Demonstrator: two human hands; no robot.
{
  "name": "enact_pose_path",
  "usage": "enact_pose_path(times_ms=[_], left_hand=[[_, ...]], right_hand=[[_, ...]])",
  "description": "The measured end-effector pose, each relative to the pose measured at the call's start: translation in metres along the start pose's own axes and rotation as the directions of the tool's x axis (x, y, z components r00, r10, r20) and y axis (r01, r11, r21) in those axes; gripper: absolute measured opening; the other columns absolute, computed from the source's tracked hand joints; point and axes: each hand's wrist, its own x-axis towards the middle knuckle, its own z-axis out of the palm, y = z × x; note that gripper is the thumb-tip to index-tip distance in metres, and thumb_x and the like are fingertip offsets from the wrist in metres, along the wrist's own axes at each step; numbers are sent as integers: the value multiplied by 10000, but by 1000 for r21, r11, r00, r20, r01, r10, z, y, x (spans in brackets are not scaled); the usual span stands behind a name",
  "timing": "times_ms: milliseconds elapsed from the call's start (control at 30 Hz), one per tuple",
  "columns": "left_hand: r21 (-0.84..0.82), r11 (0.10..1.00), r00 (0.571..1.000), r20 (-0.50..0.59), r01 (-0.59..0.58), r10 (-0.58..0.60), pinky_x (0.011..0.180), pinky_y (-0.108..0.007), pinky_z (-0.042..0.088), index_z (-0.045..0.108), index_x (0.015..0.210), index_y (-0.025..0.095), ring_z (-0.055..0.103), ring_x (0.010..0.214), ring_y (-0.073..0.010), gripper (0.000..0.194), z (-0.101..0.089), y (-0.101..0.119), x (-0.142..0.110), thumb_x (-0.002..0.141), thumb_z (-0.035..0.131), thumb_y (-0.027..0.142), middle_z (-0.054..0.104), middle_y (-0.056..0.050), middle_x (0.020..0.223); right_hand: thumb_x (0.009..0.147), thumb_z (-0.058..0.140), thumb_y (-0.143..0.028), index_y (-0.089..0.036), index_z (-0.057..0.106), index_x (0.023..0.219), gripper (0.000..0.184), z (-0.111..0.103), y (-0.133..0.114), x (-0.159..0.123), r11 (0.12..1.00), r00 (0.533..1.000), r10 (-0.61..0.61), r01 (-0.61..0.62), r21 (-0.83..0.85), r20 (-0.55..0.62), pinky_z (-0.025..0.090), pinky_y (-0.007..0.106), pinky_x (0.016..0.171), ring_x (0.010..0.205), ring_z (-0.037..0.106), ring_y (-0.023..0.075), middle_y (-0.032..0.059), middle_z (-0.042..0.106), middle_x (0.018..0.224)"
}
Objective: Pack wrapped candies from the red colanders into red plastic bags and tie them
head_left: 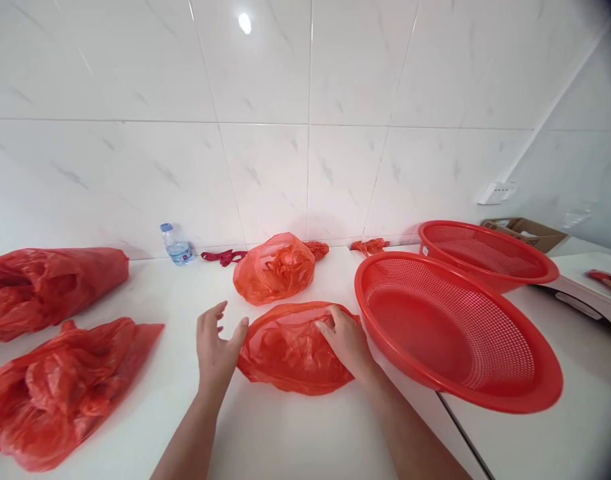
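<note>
Left grip (pixel 233 317) apart, right grip (pixel 325 318) touching an open, crumpled red bag (pixel 290 357) — whether clamped, I cannot tell.

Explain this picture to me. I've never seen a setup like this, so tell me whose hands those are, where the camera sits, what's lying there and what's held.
There is no machine here: a person works with bare hands. The single picture comes from a camera on their head, looking forward and down.

On the white table lie a red plastic bag with its mouth spread, another bag behind it, crumpled bags to the left, a water bottle and two red baskets.

The right hand touches the spread bag; whether it grips it is unclear. The left hand is open beside it.
</note>
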Motion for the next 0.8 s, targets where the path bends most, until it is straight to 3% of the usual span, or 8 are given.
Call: enact_pose_path(times_ms=[33, 100, 200, 300, 433, 567, 700, 800], left_hand=[[-74, 990, 989, 93, 122, -115, 775, -382, 497, 508, 1193, 244, 564, 978, -245, 525, -1, -1, 1, 745, 635, 486, 538, -86, 1140], [-189, 928, 917, 308, 321, -255, 703, -343, 504, 476, 1219, 253, 589, 866, -212, 558, -1, -4, 1, 752, 614, 526, 563, -58, 1040], [-252, 865, 787, 574, 434, -227, 651, -278, 480, 454, 1257, 266, 580, 769, -164, 598, 2, -8, -1, 742, 653, 495, 568, -14, 911], [-317, 795, 700, 691, 517, -180, 602, -228, 445, 492, 1222, 262, 547, 675, -120, 561, 9, -11, -7, 727, 700, 424, 551, 25, 790], [-447, 632, 705, 669, 633, -234, 556, -218, 440, 547, 1108, 225, 535, 582, -99, 471, 19, -14, -14, 709, 722, 406, 536, 45, 704], [-512, 579, 741, 615, 635, -269, 561, -213, 457, 576, 1061, 223, 549, 573, -93, 440, 24, -15, -16, 689, 749, 379, 558, 50, 682], [-561, 520, 747, 606, 644, -272, 553, -205, 460, 589, 1035, 219, 550, 552, -87, 420, 24, -14, -16, 680, 768, 354, 578, 51, 668], [-642, 400, 755, 592, 654, -283, 588, -219, 484, 588, 1034, 228, 575, 585, -96, 426, 23, -16, -13, 675, 772, 364, 609, 38, 711]], right_hand=[[873, 476, -443, -242, 534, 1024, 258, 2, 1, 1, 1000, 1000, 16, -16, -11, -9, 414, 268, 652, 819, 620, 182, 17, 661, 915], [834, 533, -444, -246, 505, 1108, 339, 6, 1, 3, 997, 998, 62, -62, -44, 13, 414, 276, 628, 821, 632, 201, 19, 672, 923], [755, 629, -433, -255, 442, 1263, 570, 10, 1, 6, 987, 991, 108, -97, -130, 81, 430, 298, 644, 901, 643, 240, 40, 680, 1013], [737, 653, -378, -256, 468, 1291, 597, 12, 0, 6, 979, 990, 70, -45, -198, 124, 451, 315, 725, 1004, 623, 245, 63, 649, 1145], [824, 556, -297, -234, 546, 1235, 416, 14, -5, 1, 970, 998, -48, 53, -236, 26, 458, 320, 795, 1077, 590, 230, 70, 610, 1224], [917, 441, -333, -221, 629, 1098, 284, 20, -17, -10, 973, 982, -166, 149, -175, -87, 457, 311, 767, 936, 616, 198, 60, 677, 1001], [836, 592, -441, -237, 665, 1011, 278, 32, -26, -19, 941, 949, -313, 315, -120, 39, 445, 299, 716, 831, 576, 193, 48, 623, 873], [767, 671, -441, -236, 682, 926, 260, 40, -26, -20, 915, 922, -360, 379, -139, 143, 427, 300, 687, 805, 528, 196, 47, 562, 852]])
